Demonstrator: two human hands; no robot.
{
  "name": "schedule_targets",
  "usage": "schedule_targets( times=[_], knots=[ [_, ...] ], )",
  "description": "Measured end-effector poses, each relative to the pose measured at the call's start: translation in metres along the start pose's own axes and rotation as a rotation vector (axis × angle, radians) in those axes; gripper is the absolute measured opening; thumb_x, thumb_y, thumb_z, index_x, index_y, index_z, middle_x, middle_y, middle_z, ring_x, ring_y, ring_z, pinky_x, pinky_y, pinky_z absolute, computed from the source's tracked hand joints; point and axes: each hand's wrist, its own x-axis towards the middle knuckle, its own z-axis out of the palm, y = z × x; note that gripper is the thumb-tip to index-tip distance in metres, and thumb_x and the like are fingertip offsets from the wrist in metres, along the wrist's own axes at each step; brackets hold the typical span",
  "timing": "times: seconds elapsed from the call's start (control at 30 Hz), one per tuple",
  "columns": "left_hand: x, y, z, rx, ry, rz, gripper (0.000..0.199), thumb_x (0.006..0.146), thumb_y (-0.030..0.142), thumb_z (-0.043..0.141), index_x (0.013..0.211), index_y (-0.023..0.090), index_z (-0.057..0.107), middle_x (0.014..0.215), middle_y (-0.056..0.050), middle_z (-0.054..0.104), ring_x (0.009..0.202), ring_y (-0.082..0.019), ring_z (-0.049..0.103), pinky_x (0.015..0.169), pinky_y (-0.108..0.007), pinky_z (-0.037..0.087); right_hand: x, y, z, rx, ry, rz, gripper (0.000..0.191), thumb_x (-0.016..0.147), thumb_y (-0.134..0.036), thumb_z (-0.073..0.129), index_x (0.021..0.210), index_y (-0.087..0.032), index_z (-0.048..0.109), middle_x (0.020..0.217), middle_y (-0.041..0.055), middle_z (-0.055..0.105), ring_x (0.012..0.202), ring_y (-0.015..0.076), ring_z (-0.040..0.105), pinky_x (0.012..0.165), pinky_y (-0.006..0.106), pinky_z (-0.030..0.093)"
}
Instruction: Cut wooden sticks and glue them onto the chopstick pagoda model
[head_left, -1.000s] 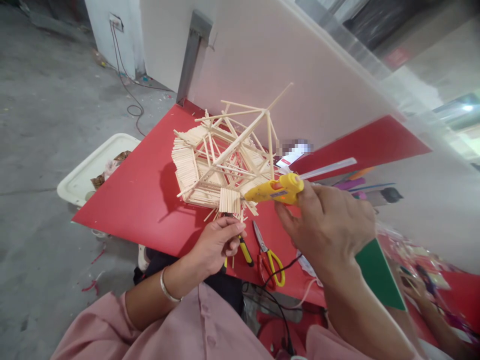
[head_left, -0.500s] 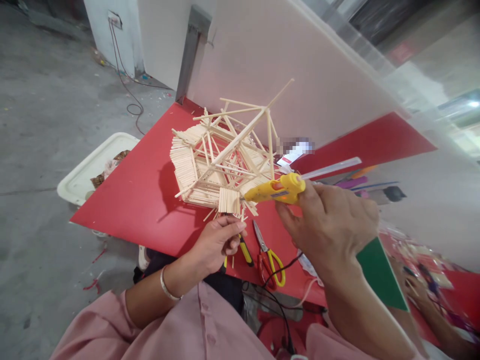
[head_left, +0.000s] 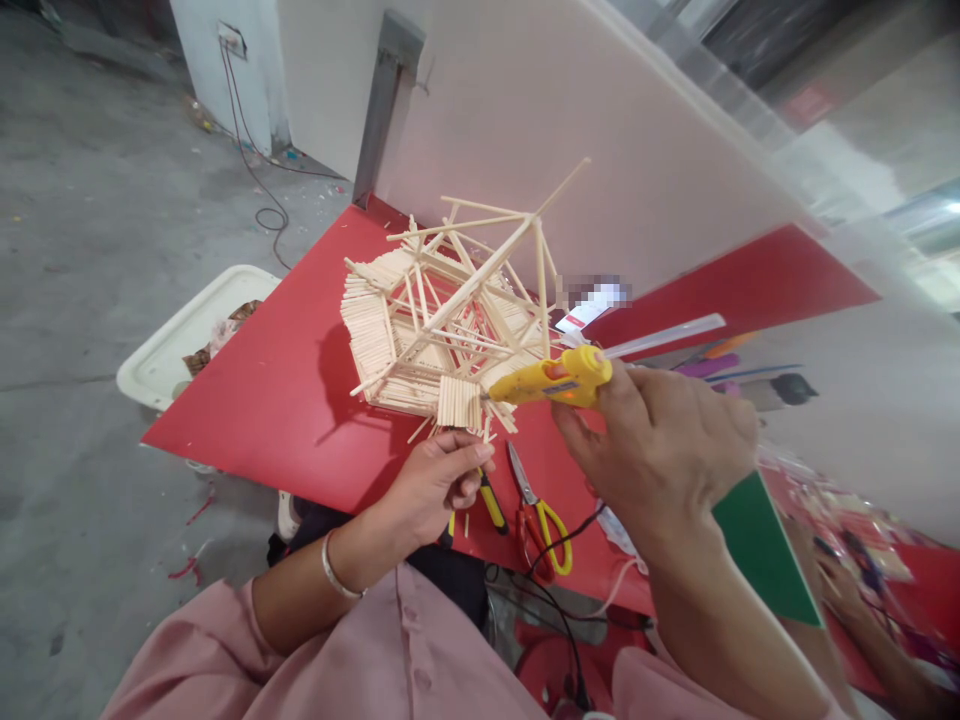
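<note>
A yellow hot glue gun is in my right hand, whose fingers are wrapped round its grip; a clear glue stick juts from the back. Its nozzle meets the right edge of a small panel of wooden sticks at the front of a stick model. Just below that panel, my left hand is closed, thumb and forefinger pinching a short wooden stick. The model has an open frame of sticks rising over a layered stick base.
Scissors and a yellow-black cutter lie on the red table near its front edge. A lit phone rests behind the glue gun. Cords hang at the front. Another person's hand is at far right.
Almost everything stays in place; the view shifts very slightly. Both hands and the glue gun hold the same positions at the panel.
</note>
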Motion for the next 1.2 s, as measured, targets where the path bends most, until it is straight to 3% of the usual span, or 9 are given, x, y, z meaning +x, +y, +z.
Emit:
schedule_targets(
  times=[0.4,0.73,0.93,1.2],
  knots=[
    [-0.0013,0.0004,0.0005,0.021,0.014,0.013,0.044,0.055,0.031,0.088,0.083,0.015,0.059,0.063,0.001,0.063,0.04,-0.002,0.04,0.039,-0.016,0.019,-0.0028,0.0022,0.0009,-0.003,-0.046,0.014,0.035,0.083,-0.04,0.06,0.112,-0.021,0.061,0.085,0.0078,0.063,0.077,0.0222,0.054,0.066,0.035,0.025],
    [-0.0053,0.0027,-0.002,0.033,0.025,-0.039,0.045,0.051,0.032,0.089,0.082,0.014,0.061,0.063,0.0,0.064,0.04,-0.002,0.041,0.038,-0.017,0.016,-0.0013,0.0026,-0.0014,-0.057,0.027,-0.036,0.034,0.083,-0.041,0.061,0.109,-0.021,0.062,0.078,0.0059,0.063,0.07,0.0203,0.052,0.064,0.034,0.024],
    [-0.0047,0.0023,-0.0017,0.038,0.027,-0.022,0.044,0.052,0.033,0.089,0.081,0.014,0.061,0.062,0.001,0.064,0.04,-0.002,0.041,0.038,-0.017,0.018,-0.0005,0.0023,-0.0001,-0.079,-0.034,0.002,0.033,0.083,-0.042,0.059,0.11,-0.022,0.062,0.082,0.007,0.065,0.073,0.0214,0.053,0.065,0.035,0.025],
    [-0.005,0.0039,-0.0011,0.031,0.0,0.002,0.047,0.054,0.032,0.089,0.088,0.015,0.062,0.063,0.001,0.063,0.04,-0.002,0.04,0.038,-0.017,0.017,0.0016,0.0012,0.0015,-0.029,0.016,-0.017,0.036,0.084,-0.039,0.06,0.114,-0.02,0.061,0.081,0.007,0.064,0.073,0.0213,0.053,0.066,0.035,0.024]
  ],
)
